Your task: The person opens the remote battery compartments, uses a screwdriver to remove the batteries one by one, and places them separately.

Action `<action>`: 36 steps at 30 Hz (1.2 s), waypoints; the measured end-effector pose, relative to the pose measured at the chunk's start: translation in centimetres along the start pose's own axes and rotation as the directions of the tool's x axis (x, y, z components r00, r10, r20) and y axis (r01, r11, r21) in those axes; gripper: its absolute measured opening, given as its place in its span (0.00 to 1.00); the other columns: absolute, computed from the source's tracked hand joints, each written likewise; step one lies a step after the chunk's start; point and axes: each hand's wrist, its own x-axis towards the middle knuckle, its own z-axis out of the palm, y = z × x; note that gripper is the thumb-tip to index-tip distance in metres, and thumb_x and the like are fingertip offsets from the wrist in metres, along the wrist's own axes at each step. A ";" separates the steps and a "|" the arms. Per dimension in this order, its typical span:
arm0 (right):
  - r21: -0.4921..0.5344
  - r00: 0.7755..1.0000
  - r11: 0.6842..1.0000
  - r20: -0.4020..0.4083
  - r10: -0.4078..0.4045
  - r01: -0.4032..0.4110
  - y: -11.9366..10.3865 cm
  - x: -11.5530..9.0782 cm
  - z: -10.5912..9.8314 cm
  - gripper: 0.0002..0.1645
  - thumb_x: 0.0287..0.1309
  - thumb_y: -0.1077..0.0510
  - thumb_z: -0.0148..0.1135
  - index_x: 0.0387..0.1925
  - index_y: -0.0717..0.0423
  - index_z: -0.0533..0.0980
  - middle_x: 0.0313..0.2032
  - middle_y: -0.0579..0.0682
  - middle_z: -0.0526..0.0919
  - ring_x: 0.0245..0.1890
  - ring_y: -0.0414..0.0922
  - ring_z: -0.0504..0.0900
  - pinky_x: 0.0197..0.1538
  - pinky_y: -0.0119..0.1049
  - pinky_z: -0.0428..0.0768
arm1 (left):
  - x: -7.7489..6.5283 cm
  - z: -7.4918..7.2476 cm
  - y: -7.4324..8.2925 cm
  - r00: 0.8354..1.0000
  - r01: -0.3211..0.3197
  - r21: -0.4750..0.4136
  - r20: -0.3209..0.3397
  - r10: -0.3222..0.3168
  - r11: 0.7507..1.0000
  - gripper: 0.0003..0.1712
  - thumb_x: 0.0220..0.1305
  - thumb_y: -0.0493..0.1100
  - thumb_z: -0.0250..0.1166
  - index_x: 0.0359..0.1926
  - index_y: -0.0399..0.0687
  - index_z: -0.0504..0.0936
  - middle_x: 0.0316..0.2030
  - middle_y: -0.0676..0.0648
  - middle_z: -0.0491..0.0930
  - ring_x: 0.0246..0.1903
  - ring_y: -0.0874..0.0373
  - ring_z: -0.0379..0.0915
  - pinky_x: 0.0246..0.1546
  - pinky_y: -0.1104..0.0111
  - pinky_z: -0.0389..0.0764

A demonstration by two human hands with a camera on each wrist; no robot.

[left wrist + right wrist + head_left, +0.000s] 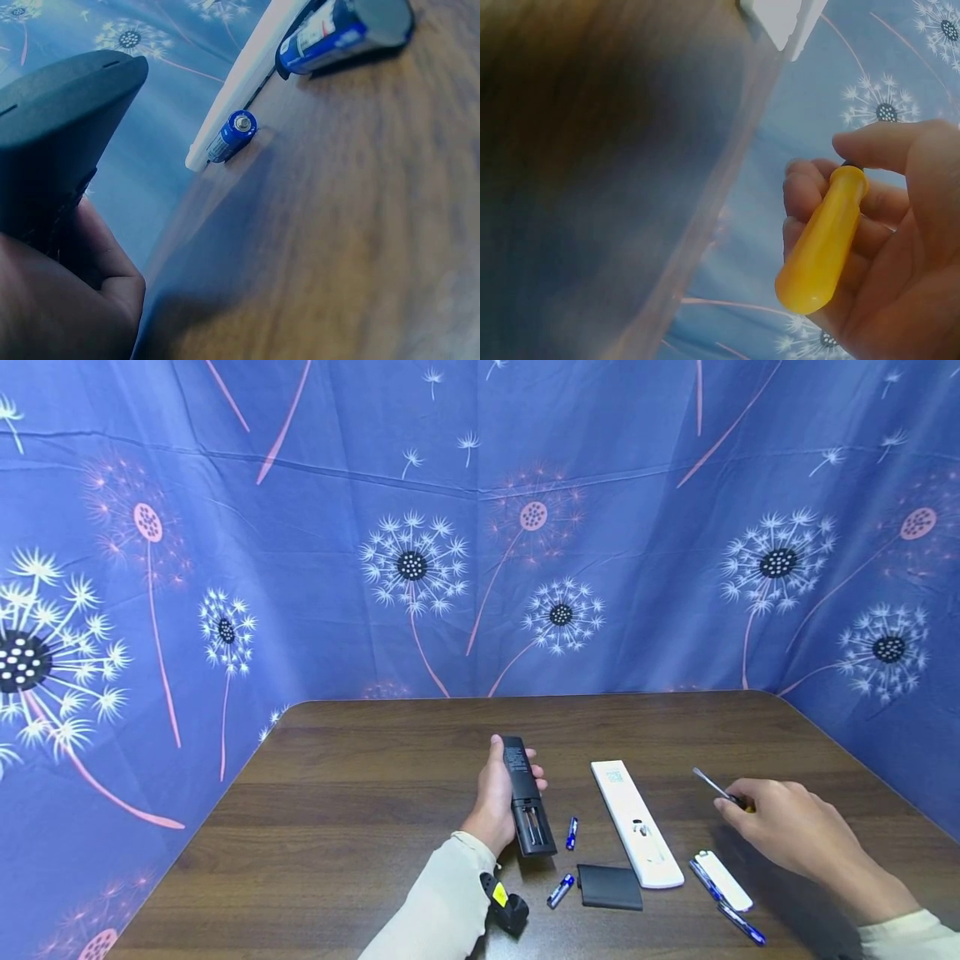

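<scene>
My left hand (491, 797) grips a black remote control (521, 772), its back turned up and its battery compartment uncovered at the near end. Seen from the left wrist, the remote (60, 112) is raised over the table, fingers wrapped round it. My right hand (798, 831) holds a screwdriver (821, 240) by its yellow handle, the metal shaft pointing up and left in the head view. Between the hands lies a white remote control (626, 818), back up, its compartment uncovered too. Two blue batteries, one upper (572, 833) and one lower (560, 891), lie near the black remote.
A black battery cover (611, 887) lies left of the white remote's near end. To its right are a white cover (723, 881) and two more blue batteries (741, 924). A wooden table (360, 777) bears everything, with a blue dandelion-print cloth (322, 568) hanging behind.
</scene>
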 end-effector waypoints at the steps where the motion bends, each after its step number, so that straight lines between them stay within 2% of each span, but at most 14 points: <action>1: 0.001 1.000 1.000 0.001 0.001 -0.001 0.1 0.0 0.0 0.14 0.65 0.45 0.64 0.39 0.50 0.84 0.32 0.48 0.86 0.31 0.53 0.83 0.26 0.55 0.73 | 0.0 0.0 0.0 1.000 0.002 0.002 0.000 -0.002 1.000 0.43 0.75 0.71 0.36 0.58 0.39 0.77 0.31 0.47 0.81 0.29 0.56 0.80 0.34 0.65 0.74; 8: 0.008 1.000 1.000 0.018 0.009 -0.010 0.6 -0.1 0.2 0.13 0.65 0.44 0.64 0.39 0.48 0.84 0.31 0.47 0.85 0.29 0.50 0.82 0.24 0.53 0.72 | 0.1 -0.1 -0.1 1.000 0.010 0.003 -0.004 -0.010 1.000 0.44 0.75 0.71 0.36 0.60 0.38 0.76 0.31 0.47 0.81 0.30 0.56 0.80 0.34 0.65 0.74; 22: 0.018 0.997 0.999 0.067 0.033 -0.035 1.0 0.1 0.4 0.11 0.63 0.47 0.66 0.37 0.49 0.84 0.31 0.51 0.85 0.29 0.51 0.82 0.24 0.55 0.72 | 0.2 -0.3 -0.2 1.000 0.012 -0.005 -0.003 -0.012 1.000 0.46 0.74 0.72 0.36 0.62 0.36 0.74 0.32 0.47 0.81 0.28 0.57 0.80 0.34 0.66 0.75; 28: 0.016 0.991 0.999 0.127 0.045 -0.048 1.2 0.2 0.5 0.11 0.63 0.47 0.65 0.35 0.49 0.83 0.30 0.49 0.83 0.27 0.48 0.78 0.24 0.53 0.71 | 0.2 -0.3 -0.2 1.000 0.022 -0.009 -0.003 -0.022 1.000 0.45 0.75 0.71 0.36 0.62 0.36 0.73 0.32 0.48 0.81 0.28 0.57 0.80 0.33 0.66 0.74; 36: 0.048 0.965 0.994 0.249 0.082 -0.096 1.5 0.4 0.4 0.14 0.67 0.49 0.62 0.32 0.55 0.79 0.21 0.45 0.71 0.20 0.44 0.69 0.24 0.42 0.65 | 0.1 0.1 0.1 1.000 0.013 0.002 0.002 -0.013 1.000 0.45 0.74 0.72 0.37 0.62 0.37 0.74 0.34 0.46 0.81 0.31 0.55 0.80 0.35 0.65 0.75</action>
